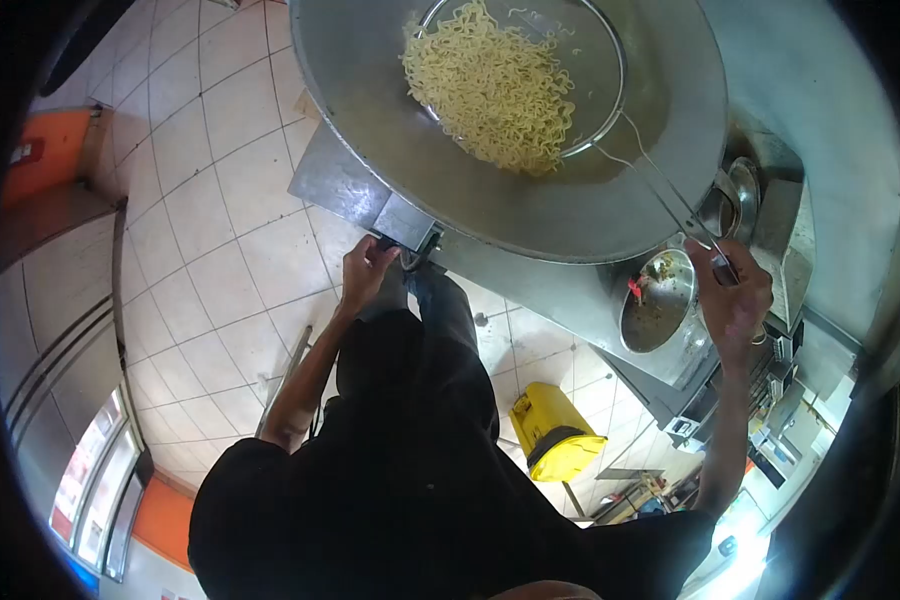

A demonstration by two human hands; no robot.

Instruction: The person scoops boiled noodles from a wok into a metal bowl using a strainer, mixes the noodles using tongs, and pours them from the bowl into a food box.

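Note:
My right hand [730,292] is closed round the handle of a wire strainer [622,75], whose round rim lies inside a large wok [370,120]. A heap of pale wavy noodles [490,95] sits in and over the strainer's left part, above cloudy liquid in the wok. At the stove's front edge, below the wok, my left hand [366,272] has its fingers pinched on a small black knob [387,243]; its exact shape is partly hidden by the fingers. Just left of my right wrist stands a metal bowl [660,305] with food scraps and something red inside.
The steel stove counter [540,285] runs along under the wok. More metal bowls [742,190] stand at the right by the wall. On the tiled floor [235,225] behind me is a yellow bin [555,430]. An orange-and-grey unit [60,230] stands at the left.

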